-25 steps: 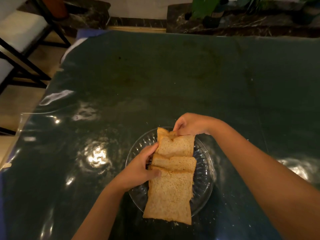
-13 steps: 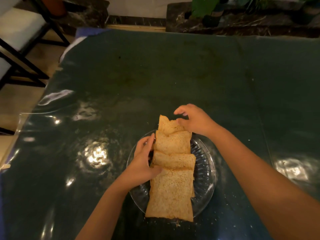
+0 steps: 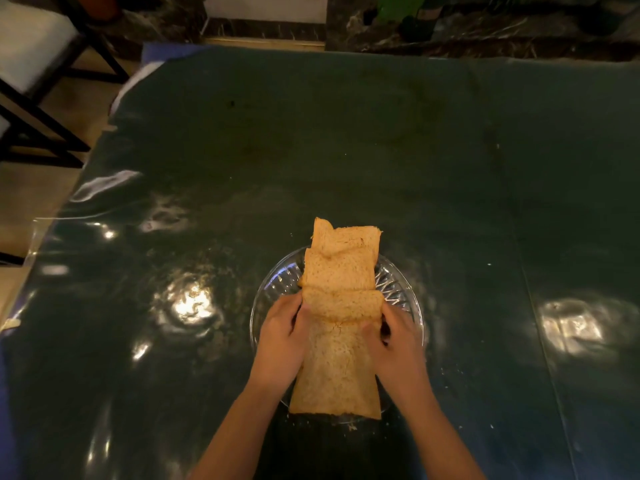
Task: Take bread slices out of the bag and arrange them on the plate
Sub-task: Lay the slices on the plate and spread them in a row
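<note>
Two bare forearms, no sleeves, rings or watch visible.

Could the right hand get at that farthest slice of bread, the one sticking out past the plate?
Probably yes. The right hand sits at the row's side, and nothing lies over or around the farthest slice.

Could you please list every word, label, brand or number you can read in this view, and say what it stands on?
None: no readable text shows anywhere.
The bread slices, the glass plate and the dark green table bear no print.
The left hand and right hand, at the sides of the slices, carry no writing.
No bag or its label is in view.
</note>
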A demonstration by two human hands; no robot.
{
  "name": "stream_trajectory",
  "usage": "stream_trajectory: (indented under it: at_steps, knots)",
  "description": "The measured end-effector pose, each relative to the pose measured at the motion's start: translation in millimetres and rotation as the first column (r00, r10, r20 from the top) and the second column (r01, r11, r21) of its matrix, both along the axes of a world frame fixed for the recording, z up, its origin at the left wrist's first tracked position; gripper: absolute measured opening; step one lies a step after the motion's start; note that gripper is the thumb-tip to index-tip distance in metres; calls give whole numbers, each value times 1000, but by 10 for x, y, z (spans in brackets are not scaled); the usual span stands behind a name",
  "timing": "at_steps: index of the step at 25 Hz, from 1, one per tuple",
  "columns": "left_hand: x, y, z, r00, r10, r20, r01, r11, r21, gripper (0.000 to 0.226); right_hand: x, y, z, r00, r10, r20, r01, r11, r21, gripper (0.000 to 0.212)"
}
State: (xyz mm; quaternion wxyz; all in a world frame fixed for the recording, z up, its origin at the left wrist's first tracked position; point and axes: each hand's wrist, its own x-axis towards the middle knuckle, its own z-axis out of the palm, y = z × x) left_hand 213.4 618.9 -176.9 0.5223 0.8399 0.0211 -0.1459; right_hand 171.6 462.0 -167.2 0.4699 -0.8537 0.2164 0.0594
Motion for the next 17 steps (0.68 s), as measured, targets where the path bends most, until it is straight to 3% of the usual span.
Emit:
stream_trajectory:
  at_steps: [5, 9, 11, 17]
  knots:
    - [26, 49, -21, 998, 56, 0, -56, 998, -13, 31, -77, 36, -49, 992, -9, -122, 7, 1000, -16, 75]
    - [143, -14, 14, 989, 93, -113, -103, 991, -80, 40, -94, 29, -76, 994, -56, -91, 56, 998, -1, 58]
    - [97, -32, 19, 991, 98, -94, -107, 990, -89, 37, -114, 24, -74, 993, -89, -81, 90, 996, 8, 52]
    - [-27, 20, -43, 989, 83, -124, -96, 990, -103, 43, -105, 43, -48, 990, -89, -111, 98, 992, 74, 59]
